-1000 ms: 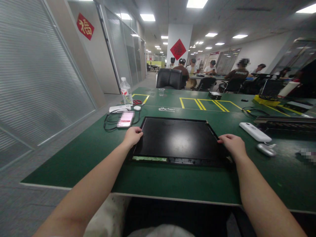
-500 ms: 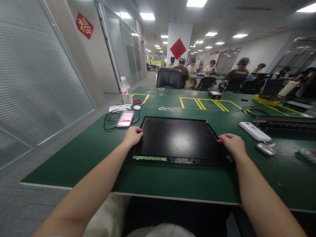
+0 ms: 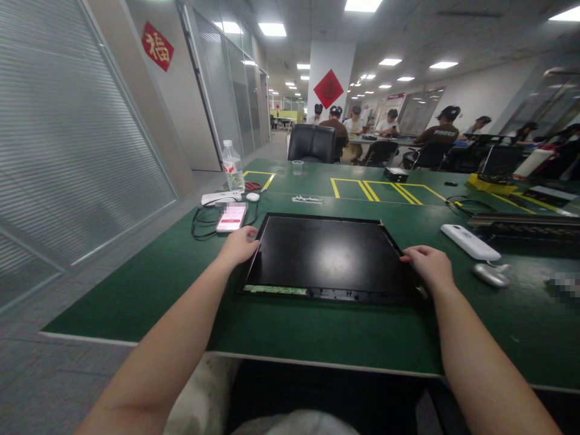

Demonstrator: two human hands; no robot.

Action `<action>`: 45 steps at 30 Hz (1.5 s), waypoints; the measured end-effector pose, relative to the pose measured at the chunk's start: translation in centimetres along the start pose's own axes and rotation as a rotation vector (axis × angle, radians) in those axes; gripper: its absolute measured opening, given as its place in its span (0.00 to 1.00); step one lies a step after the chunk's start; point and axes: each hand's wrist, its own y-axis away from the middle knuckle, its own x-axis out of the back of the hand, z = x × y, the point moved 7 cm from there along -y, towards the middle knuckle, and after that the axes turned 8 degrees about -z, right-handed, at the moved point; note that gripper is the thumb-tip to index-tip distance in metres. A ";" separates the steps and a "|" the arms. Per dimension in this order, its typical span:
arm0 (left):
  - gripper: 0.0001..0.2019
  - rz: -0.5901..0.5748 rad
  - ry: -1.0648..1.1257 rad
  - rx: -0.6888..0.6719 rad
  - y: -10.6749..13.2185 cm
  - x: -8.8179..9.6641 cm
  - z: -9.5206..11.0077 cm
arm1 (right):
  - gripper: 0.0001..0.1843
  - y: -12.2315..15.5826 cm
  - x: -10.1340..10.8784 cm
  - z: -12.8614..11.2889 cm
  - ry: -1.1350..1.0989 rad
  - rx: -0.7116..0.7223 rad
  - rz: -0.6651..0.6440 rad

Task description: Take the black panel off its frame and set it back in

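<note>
A black LCD screen panel (image 3: 324, 252) in a thin dark frame lies face up on the green table. Along its near edge, on the left side, runs a strip of green circuit board (image 3: 275, 290). My left hand (image 3: 238, 246) is closed at the panel's left edge, thumb and fingertips touching the frame. On the opposite side, my right hand (image 3: 428, 266) pinches the right edge, its knuckles turned up. The undersides of the fingers are hidden on both hands.
Left of the panel are a phone (image 3: 232, 217), a black cable, a water bottle (image 3: 232, 167) and red-handled scissors (image 3: 252, 186). To the right lie a white power bank (image 3: 470, 241) and a silver mouse-shaped object (image 3: 491, 274). Several people sit at tables farther back.
My left hand has shifted slightly left and up along the panel's left edge. The right hand still grips its edge, and the panel lies in the same place.
</note>
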 end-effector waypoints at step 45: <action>0.16 -0.088 -0.381 0.087 0.7 -0.8 1.0 | 0.10 -1.0 -0.6 1.1 -0.132 -0.046 -0.013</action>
